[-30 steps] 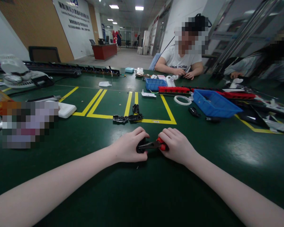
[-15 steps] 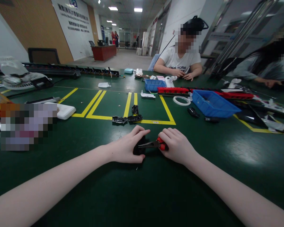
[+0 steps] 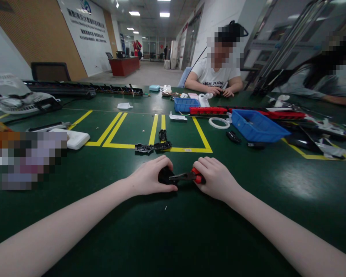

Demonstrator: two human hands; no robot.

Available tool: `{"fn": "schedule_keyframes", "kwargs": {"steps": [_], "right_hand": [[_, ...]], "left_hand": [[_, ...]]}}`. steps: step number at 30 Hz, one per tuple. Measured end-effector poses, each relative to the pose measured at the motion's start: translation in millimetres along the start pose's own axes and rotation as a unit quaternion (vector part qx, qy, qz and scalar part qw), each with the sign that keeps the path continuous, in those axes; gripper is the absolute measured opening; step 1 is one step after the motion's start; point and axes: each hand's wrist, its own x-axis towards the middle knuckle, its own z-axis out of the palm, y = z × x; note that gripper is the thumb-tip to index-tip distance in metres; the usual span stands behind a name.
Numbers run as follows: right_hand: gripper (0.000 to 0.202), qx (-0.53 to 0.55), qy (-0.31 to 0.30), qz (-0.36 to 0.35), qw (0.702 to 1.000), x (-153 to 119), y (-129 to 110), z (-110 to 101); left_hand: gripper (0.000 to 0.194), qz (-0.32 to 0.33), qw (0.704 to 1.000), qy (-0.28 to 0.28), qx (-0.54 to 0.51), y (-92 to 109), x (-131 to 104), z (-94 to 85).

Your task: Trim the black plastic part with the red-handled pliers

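My left hand (image 3: 150, 177) is closed around a black part (image 3: 165, 176), its thumb along the near side and its fingers over the far side. My right hand (image 3: 215, 177) grips the red handles of a pair of pliers (image 3: 186, 176). The pliers' metal jaws point left and meet the black part; whether they pinch it is too small to tell. Just beyond my hands, several black pieces (image 3: 144, 148) lie by the yellow tape. A tiny white sliver (image 3: 165, 207) rests on the green table (image 3: 173, 238) nearer to me.
Farther right are a large blue bin (image 3: 259, 129), a tape roll (image 3: 219, 122) and black parts (image 3: 233, 137). A smaller blue bin (image 3: 187, 104) stands behind. To the left lies a white box (image 3: 75, 139). A person (image 3: 216, 77) sits across the table, another at the right.
The fingers of my left hand have curled more tightly over the black part. My right hand and the pliers have barely moved. The camera view has shifted slightly.
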Motion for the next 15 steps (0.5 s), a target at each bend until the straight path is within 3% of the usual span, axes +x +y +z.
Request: {"fn": "schedule_keyframes", "kwargs": {"steps": [7,15], "right_hand": [[0.014,-0.005,-0.002,0.005,1.000,0.0,-0.6,-0.9],[0.011,-0.003,0.007,0.003,1.000,0.4,-0.8,-2.0]], "left_hand": [[0.031,0.022,1.000,-0.015,0.004,5.5,-2.3,-2.1],[0.032,0.013,1.000,-0.016,0.004,6.4,-1.1,-4.2]]}}
